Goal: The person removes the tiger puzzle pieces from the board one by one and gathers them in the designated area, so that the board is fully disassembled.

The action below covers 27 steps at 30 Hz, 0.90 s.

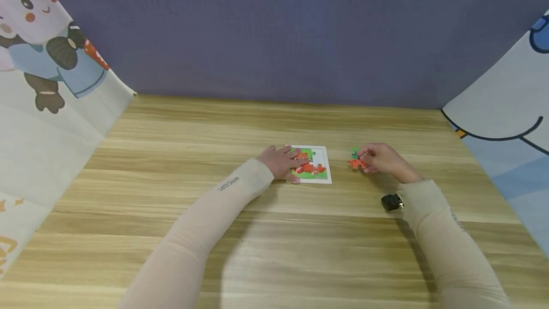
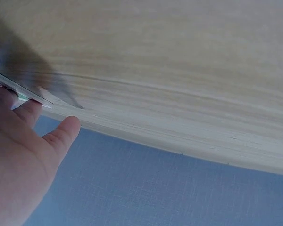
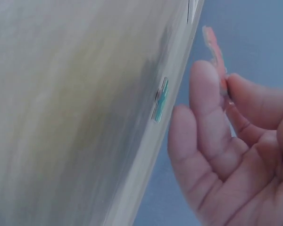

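Note:
In the head view my left hand (image 1: 280,162) lies with spread fingers over the left side of a white-framed jigsaw puzzle (image 1: 329,175). Green and orange pieces fill much of the frame, and a white gap shows at its upper right. My right hand (image 1: 383,160), to the right of the frame, pinches an orange puzzle piece (image 3: 217,52) between thumb and fingers, raised above the table. A green puzzle piece (image 3: 161,101) lies on the tabletop beyond those fingers. The left wrist view catches only the puzzle's edge (image 2: 23,89) under my fingertips.
A small black object (image 1: 391,202) sits by my right wrist on the wood-grain table (image 1: 300,252). A plain blue-grey wall (image 1: 283,37) stands behind the table, and printed cartoon sheets (image 1: 81,108) hang at both sides.

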Each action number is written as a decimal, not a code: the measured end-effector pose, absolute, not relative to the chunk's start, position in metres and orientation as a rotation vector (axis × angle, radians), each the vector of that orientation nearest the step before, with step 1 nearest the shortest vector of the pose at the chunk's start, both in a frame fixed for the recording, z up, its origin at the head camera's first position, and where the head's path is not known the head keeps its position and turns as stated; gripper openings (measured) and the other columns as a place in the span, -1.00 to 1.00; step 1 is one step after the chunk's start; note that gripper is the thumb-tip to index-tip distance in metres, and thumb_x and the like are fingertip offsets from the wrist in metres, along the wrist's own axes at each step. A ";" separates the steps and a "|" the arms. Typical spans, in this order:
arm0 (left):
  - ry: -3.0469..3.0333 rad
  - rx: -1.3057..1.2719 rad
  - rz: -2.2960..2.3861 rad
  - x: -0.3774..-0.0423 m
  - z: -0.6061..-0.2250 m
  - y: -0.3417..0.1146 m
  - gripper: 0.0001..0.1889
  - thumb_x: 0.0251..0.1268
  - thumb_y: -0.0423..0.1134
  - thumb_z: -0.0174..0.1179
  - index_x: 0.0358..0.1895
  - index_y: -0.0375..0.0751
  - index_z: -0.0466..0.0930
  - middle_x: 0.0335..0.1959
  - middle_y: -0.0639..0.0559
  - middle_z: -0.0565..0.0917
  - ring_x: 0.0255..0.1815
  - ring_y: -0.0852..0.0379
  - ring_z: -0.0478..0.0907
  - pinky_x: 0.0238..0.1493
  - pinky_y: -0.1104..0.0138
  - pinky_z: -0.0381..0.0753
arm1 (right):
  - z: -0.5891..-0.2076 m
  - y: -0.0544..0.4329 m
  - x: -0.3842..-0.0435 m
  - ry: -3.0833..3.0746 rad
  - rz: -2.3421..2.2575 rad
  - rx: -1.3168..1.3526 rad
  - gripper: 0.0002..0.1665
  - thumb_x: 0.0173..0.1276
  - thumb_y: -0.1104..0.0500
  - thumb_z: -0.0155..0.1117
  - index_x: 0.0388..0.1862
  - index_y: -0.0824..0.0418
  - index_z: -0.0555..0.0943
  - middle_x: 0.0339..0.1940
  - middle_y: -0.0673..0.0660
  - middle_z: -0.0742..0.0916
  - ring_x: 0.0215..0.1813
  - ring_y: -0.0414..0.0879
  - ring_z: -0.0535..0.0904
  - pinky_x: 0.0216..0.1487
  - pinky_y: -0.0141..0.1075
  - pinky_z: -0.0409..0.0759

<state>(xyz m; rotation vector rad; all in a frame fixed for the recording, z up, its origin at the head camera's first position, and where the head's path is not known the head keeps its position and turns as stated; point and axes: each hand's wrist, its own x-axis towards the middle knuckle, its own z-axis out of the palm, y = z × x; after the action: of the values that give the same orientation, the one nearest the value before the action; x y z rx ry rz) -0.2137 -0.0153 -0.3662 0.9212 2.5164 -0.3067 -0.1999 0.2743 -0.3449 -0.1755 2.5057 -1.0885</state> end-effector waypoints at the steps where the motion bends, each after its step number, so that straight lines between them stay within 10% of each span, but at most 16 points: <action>1: 2.519 0.922 -0.309 -0.213 -0.366 -0.015 -0.22 0.28 0.38 -0.19 0.53 0.39 -0.23 0.56 0.21 -0.25 0.55 0.10 -0.28 0.45 0.02 -0.04 | -0.345 0.275 -0.200 2.508 -1.094 -0.178 -0.69 0.46 0.37 -0.09 0.05 0.57 0.43 -0.09 0.36 0.61 -0.32 -0.11 0.64 -0.24 -0.27 0.65; 27: 2.513 0.929 -0.303 -0.212 -0.366 -0.016 -0.22 0.29 0.37 -0.20 0.53 0.37 -0.23 0.55 0.20 -0.27 0.55 0.11 -0.30 0.46 0.02 -0.07 | -0.345 0.295 -0.196 2.400 -1.269 -0.095 -0.48 0.39 0.47 -0.01 0.30 0.62 0.24 -0.28 0.14 0.54 -0.30 -0.25 0.63 -0.25 -0.32 0.65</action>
<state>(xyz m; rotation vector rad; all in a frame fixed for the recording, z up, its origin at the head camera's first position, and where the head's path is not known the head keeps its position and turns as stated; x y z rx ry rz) -0.2123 -0.0160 -0.3655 0.9294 2.5132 -0.3029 -0.1958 0.2950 -0.3453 -0.0951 2.4001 -1.2691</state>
